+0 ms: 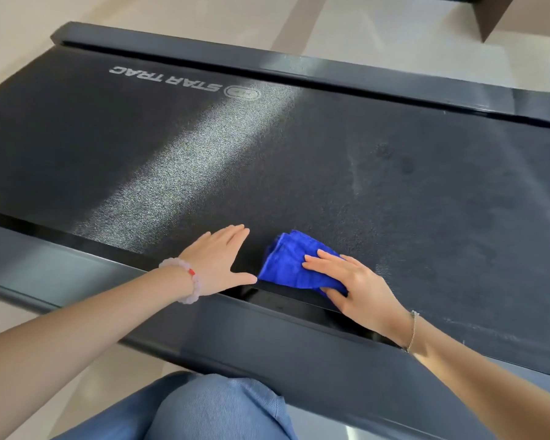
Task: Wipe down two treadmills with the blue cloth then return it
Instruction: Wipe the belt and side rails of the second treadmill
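A black treadmill fills most of the view, its running belt dark and finely textured, with a pale band of reflected light slanting across the left half from the near edge toward the far one. Near the belt's far left corner a white STAR TRAC logo reads upside down from here. A few dull round smudges and a faint curved streak mark the right half of the belt. Glossy dark side rails run along the far edge and the near edge of the belt. The blue cloth lies bunched on the belt just inside the near edge, about midway along it. The right hand presses down on the cloth's right part with fingers stretched flat over it and the thumb against its near side; a thin chain circles that wrist. The left hand rests flat on the bare belt just left of the cloth, fingers straight and together, thumb spread toward the cloth, holding nothing; a pale bead bracelet sits on that wrist. Around the treadmill lies a light beige floor. A dark brown piece of furniture stands beyond the far right corner, and a knee in blue jeans shows below the near rail.
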Motion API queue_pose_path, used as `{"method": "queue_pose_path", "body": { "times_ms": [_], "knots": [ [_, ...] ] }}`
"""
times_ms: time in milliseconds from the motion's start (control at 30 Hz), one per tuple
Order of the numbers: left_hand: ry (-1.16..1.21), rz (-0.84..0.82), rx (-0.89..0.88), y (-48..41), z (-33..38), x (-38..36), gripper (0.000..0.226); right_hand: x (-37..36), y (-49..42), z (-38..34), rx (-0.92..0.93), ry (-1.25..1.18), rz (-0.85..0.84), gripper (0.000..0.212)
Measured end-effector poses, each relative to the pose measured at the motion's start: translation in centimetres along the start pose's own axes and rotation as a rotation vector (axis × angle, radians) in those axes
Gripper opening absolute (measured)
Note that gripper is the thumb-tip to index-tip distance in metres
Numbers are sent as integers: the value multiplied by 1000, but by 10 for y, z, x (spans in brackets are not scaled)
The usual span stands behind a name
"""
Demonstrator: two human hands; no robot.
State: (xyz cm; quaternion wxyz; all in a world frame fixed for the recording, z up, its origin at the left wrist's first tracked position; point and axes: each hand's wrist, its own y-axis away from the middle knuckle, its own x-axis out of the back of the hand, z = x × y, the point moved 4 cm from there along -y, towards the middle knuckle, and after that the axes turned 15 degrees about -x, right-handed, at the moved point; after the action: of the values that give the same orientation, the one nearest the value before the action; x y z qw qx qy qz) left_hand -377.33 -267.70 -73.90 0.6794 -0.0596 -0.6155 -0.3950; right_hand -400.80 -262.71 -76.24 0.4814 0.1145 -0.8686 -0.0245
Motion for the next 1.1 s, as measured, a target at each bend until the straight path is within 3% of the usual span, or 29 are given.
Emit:
{"method": "queue_pose_path", "body": {
  "times_ms": [400,700,967,1100],
  "knots": [
    [-72,23,-90,-27,18,-3,90,16,-14,19,11,21,53,50],
    [-108,35,-99,-50,14,-4,90,46,-105,45,-129,-38,76,49],
    [-167,174,-159,-95,19,5,87,68,-178,69,-203,-4,143,47],
    [-166,211,-174,-115,14,9,75,81,-216,76,-260,15,177,46]
  ]
}}
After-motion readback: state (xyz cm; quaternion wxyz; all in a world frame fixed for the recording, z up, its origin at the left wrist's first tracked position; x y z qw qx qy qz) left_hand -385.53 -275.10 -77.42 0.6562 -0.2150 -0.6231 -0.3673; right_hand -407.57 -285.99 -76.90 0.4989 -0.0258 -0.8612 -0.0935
